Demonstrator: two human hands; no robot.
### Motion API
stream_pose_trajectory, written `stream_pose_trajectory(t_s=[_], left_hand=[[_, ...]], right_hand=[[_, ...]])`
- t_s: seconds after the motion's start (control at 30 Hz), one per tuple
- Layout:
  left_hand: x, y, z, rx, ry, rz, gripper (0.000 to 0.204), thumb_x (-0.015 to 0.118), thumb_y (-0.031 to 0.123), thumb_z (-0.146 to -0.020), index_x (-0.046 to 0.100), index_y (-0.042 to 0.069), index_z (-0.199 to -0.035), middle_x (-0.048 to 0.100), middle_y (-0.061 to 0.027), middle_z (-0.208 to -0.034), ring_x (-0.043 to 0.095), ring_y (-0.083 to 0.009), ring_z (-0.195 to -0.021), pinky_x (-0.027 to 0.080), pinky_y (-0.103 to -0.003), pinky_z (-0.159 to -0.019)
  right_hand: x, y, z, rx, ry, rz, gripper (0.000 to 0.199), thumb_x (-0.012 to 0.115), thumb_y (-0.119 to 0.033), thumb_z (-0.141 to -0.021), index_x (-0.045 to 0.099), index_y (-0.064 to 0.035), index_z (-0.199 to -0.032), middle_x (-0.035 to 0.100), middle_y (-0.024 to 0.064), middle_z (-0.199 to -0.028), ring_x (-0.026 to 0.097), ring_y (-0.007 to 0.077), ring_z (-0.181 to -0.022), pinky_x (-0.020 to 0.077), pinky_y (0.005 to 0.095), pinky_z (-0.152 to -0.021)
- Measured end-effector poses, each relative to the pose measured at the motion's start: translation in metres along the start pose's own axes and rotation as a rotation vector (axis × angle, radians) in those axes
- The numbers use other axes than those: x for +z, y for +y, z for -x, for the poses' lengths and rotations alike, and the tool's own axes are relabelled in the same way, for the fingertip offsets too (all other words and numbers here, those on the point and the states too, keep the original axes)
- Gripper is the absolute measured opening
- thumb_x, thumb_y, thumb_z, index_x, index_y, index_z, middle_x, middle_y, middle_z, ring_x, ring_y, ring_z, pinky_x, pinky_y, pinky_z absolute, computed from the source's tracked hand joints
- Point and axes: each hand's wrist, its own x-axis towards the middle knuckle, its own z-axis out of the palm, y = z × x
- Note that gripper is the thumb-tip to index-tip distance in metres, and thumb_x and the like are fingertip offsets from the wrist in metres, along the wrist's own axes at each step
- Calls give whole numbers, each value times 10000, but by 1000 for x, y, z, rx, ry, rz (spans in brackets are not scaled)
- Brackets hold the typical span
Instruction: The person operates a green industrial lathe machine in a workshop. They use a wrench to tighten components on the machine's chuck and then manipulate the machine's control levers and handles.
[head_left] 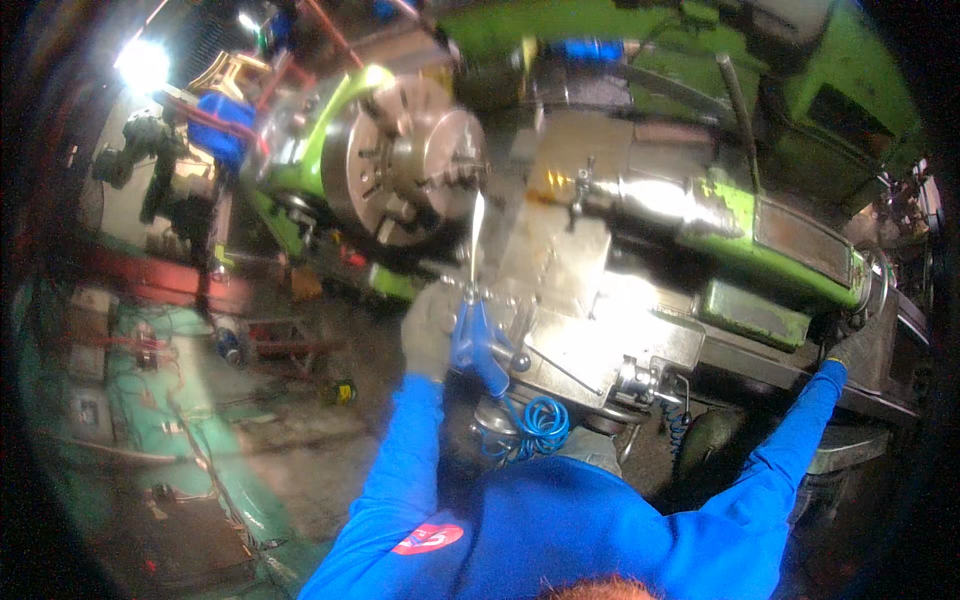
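My left hand [428, 328], in a grey glove, is closed around a blue air blow gun [478, 345]. The gun's thin bright nozzle [477, 235] points up toward the chuck [447, 150] of a green lathe. Below the gun hangs a coiled blue hose [543, 425]. Far to the right, my gloved right hand [858, 345] is at the tailstock handwheel [877, 285], its fingers apparently wrapped on the lower rim, though dim and blurred. The tailstock [800, 240] carries a shiny quill facing the chuck.
The lathe carriage [565, 345] lies in front of me, with a round metal dial [635, 380] at its near side. A large slotted faceplate [365, 175] surrounds the chuck. An upright lever [738, 120] rises behind the tailstock. Left is a green-painted floor [150, 370].
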Motion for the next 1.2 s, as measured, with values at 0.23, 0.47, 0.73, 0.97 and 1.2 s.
stream_pose_trajectory(t_s=[0.23,0.47,0.73,0.97,1.2], left_hand=[[5,5,6,134,78,-2,326,563,261,-990,691,-3,-1133,729,-155,-1043,694,-266,-965,525,-376,-879],[5,10,3,135,124,-27,280,587,263,-983,718,27,-1058,723,-160,-1013,693,-309,-940,527,-384,-854],[5,4,7,66,119,51,267,586,264,-983,715,40,-1051,718,-160,-1024,688,-315,-955,524,-391,-863],[16,-20,11,-37,123,185,292,574,302,-1000,709,48,-1052,711,-155,-1032,686,-311,-956,527,-384,-851],[8,4,11,31,101,52,299,568,307,-1008,695,46,-1077,708,-158,-1029,685,-314,-938,529,-386,-844]], right_hand=[[2,-6,-7,3,13,25,612,633,-660,-886,661,-52,-947,603,66,-781,563,208,-667,473,349,-612],[5,-5,-20,-38,-10,-2,623,632,-664,-884,662,-46,-953,610,74,-791,571,217,-679,478,354,-624],[2,-14,-7,-50,22,-3,635,630,-669,-881,663,-40,-960,618,82,-802,579,226,-694,483,361,-637],[2,-23,-7,-43,29,-21,646,629,-673,-879,663,-34,-966,625,90,-812,587,234,-706,487,367,-649],[-1,-22,-1,-29,54,-17,657,628,-677,-876,664,-28,-972,631,97,-822,595,243,-718,492,373,-660]])
